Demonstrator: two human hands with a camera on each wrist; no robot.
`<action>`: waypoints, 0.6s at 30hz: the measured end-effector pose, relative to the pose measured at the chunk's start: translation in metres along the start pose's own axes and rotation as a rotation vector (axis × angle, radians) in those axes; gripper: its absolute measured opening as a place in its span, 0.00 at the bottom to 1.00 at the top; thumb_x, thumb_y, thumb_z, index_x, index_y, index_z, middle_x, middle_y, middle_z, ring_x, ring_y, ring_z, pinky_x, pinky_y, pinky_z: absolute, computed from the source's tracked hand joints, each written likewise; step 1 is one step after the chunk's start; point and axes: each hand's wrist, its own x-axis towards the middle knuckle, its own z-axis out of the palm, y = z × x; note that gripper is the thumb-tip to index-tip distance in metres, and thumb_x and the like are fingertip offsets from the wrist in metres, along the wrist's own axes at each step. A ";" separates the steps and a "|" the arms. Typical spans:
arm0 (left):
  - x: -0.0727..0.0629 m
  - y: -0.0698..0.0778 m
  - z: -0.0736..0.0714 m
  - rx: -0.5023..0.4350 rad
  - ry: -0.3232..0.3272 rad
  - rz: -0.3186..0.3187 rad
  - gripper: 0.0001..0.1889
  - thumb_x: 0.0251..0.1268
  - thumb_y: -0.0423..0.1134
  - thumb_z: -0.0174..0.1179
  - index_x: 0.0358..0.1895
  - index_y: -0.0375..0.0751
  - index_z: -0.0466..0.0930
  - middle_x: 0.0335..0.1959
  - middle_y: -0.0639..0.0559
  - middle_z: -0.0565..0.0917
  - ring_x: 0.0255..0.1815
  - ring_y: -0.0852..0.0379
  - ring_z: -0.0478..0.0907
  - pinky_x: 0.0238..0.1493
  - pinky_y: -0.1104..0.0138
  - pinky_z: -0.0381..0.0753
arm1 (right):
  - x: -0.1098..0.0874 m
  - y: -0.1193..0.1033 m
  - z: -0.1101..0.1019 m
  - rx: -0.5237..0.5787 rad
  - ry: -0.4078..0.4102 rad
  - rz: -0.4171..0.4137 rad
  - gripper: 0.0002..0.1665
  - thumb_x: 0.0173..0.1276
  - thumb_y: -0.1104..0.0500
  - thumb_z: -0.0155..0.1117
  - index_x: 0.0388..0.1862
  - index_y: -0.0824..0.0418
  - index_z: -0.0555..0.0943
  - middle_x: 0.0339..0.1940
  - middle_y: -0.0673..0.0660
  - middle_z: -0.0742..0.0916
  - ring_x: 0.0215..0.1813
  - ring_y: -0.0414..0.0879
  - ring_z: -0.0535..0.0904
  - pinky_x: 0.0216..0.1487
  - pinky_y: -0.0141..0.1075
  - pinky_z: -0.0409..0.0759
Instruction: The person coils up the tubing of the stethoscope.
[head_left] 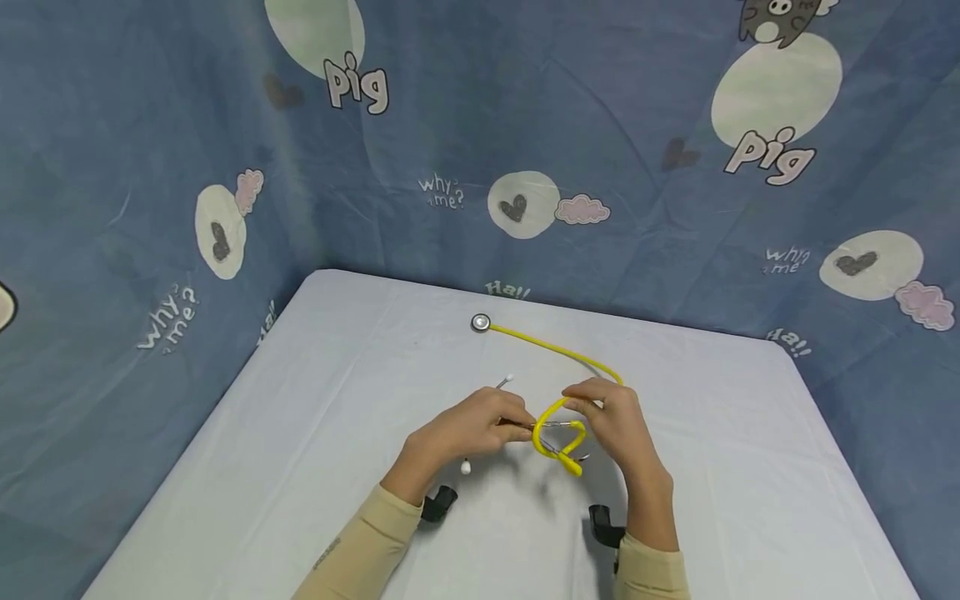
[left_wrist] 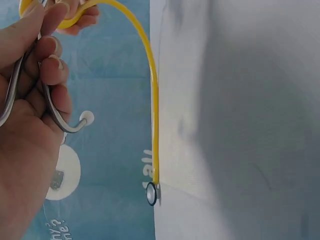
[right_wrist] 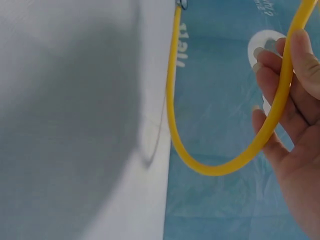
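A stethoscope with yellow tubing (head_left: 551, 345) is held between both hands above the table. My left hand (head_left: 480, 421) grips its metal ear tubes (left_wrist: 55, 107), and white ear tips (head_left: 466, 467) stick out on either side of that hand. The tubing is looped around the ear tubes near their yellow junction. With thumb and fingers, my right hand (head_left: 617, 425) pinches the yellow tube at the loop. From there the tube bends away toward the round metal chest piece (head_left: 481, 322), which lies on the far part of the table.
A white cloth covers the table (head_left: 360, 350). Blue printed fabric (head_left: 420, 125) hangs behind it and at the sides. Black wrist-worn parts (head_left: 441, 504) show below each hand.
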 end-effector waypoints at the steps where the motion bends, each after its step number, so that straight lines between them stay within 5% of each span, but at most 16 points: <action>1: 0.000 0.000 -0.001 -0.004 0.009 0.004 0.08 0.70 0.42 0.62 0.46 0.52 0.89 0.27 0.63 0.77 0.27 0.68 0.69 0.32 0.75 0.71 | 0.000 0.001 0.002 0.010 0.002 -0.001 0.07 0.60 0.62 0.73 0.38 0.57 0.90 0.37 0.50 0.91 0.43 0.44 0.86 0.43 0.34 0.83; 8: -0.003 -0.002 -0.008 0.000 0.082 -0.034 0.09 0.69 0.40 0.62 0.48 0.52 0.89 0.31 0.64 0.80 0.30 0.67 0.72 0.34 0.74 0.74 | 0.002 0.004 0.015 0.036 -0.015 0.060 0.07 0.65 0.62 0.69 0.40 0.59 0.90 0.37 0.51 0.91 0.43 0.45 0.86 0.45 0.38 0.84; 18: -0.008 -0.009 -0.012 -0.005 0.329 -0.103 0.10 0.67 0.41 0.64 0.49 0.52 0.88 0.32 0.66 0.82 0.30 0.65 0.72 0.33 0.71 0.75 | 0.007 -0.002 0.031 0.074 -0.020 0.123 0.06 0.66 0.64 0.66 0.33 0.65 0.88 0.39 0.58 0.91 0.44 0.50 0.86 0.37 0.32 0.77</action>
